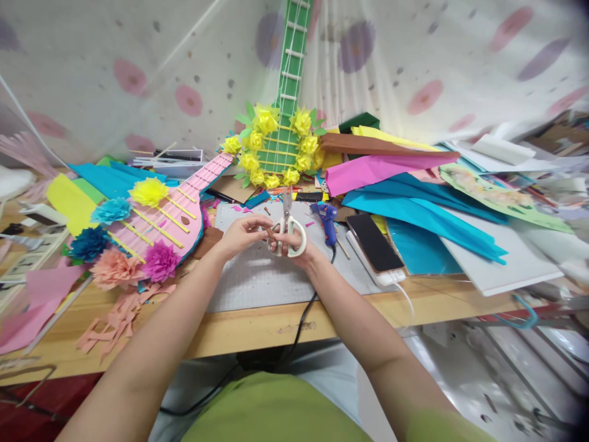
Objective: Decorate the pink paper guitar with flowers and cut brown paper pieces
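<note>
Over the grey cutting mat (248, 288), my two hands meet. The fingers of my left hand (243, 235) are closed in a pinch on a small brown paper piece (270, 233). My right hand (297, 247) holds white-handled scissors (297, 228), their blades pointing away from me; its fingertips also reach the brown piece. Whether the blades are fully closed is hard to make out. Beyond my hands stands a green paper instrument (289, 116) ringed with yellow paper flowers. At the left leans a pink paper instrument (159, 230) bearing several coloured paper flowers.
A blue glue gun (327, 224) lies right of my hands, its cord crossing the table edge. Beside it are a phone (375, 242) and folded blue paper (427, 209). Peach paper scraps (113, 322) lie front left. Brown paper (208, 242) is left of the mat.
</note>
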The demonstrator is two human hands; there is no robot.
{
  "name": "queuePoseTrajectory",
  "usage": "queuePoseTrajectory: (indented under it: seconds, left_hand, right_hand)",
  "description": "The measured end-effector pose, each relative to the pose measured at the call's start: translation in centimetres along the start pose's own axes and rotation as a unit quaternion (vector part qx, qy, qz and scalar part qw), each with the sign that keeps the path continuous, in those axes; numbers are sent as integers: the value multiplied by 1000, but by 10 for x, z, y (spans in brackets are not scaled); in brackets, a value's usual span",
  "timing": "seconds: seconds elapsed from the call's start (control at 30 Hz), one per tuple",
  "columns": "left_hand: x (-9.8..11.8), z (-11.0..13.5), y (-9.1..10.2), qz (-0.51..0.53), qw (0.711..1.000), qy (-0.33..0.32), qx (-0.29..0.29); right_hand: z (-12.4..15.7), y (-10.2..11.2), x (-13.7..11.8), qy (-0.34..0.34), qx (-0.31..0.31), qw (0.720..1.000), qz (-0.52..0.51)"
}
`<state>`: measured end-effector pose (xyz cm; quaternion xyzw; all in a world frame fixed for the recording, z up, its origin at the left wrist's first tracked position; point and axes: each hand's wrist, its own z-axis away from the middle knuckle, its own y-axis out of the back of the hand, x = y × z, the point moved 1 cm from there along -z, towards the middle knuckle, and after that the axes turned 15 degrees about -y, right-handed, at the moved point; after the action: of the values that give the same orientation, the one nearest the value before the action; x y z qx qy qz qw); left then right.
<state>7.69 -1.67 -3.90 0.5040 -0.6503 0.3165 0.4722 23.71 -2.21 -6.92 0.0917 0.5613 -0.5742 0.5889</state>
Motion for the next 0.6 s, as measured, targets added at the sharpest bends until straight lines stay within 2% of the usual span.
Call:
queuePoseTrajectory:
  seconds: [0.1, 0.2, 0.37, 0.53, 0.6]
  left_hand:
    - [-6, 5, -8, 82, 993, 55, 65]
    - [-10, 9, -23, 138, 976, 99, 136]
    - [-7, 7, -41, 115, 959, 134, 220]
    - [-8, 1, -35, 104, 929, 134, 328]
    - [-9, 1, -34, 106, 922, 133, 348]
  right_hand:
    - [-2, 0, 0, 99, 96, 990, 24]
    - [-3, 0, 1, 159, 158, 974, 38]
    - [-4, -1, 2, 190, 205, 954, 107]
    - [-5, 0, 2, 191, 222, 946, 138]
    - [-5, 1, 2, 199, 226, 943, 138]
